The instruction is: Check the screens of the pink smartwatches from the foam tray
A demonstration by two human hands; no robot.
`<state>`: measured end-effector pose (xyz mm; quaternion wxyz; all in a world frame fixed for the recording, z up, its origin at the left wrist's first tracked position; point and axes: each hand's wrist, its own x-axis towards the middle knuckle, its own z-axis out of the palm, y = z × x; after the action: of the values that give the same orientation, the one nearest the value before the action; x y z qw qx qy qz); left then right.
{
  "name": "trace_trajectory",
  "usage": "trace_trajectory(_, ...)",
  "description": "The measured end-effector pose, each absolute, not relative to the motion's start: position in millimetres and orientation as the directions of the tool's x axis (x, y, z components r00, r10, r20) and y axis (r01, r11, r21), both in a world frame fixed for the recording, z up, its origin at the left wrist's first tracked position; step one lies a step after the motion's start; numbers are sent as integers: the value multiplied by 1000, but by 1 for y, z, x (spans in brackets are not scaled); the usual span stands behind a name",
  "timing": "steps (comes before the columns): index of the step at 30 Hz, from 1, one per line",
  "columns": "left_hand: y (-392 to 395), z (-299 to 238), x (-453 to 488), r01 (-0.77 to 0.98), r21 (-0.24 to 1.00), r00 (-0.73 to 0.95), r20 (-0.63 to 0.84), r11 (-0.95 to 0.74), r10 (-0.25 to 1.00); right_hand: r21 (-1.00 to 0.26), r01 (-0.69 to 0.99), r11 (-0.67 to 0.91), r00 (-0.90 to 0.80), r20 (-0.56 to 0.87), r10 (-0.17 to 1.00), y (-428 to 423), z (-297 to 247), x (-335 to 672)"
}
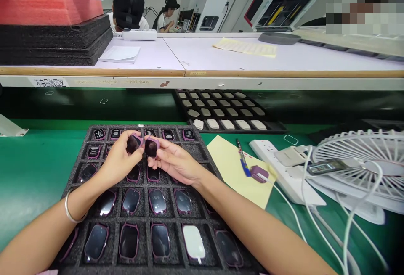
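Over the far half of a black foam tray (81, 154), I hold two purple-framed smartwatch bodies side by side, dark screens towards me. My left hand (117, 160) pinches the left watch body (134, 143) between thumb and fingers. The right watch body (152, 148) is gripped by the fingertips of my right hand (178, 162). The two watch bodies are very close; I cannot tell whether they touch. More watch bodies lie in the tray's compartments. Those in the back row show lit text, and one in the front row has a white screen (193, 241).
Right of the tray, a yellow sheet (225, 163) carries a pen (242, 157) and a purple piece (259, 174) on a white cable. Beyond are a power strip (284, 170) and a white fan (366, 157). A shelf (202, 82) spans the back, with another tray (221, 125) beneath.
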<state>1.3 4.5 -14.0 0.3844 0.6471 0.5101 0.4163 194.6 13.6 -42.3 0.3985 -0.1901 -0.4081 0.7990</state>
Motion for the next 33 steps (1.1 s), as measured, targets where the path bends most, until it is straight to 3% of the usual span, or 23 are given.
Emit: trace_trajectory(33,0,-10,5,361,901,156,197,-241,968,-798,-520,-304,-596,83,799,11,-40,195)
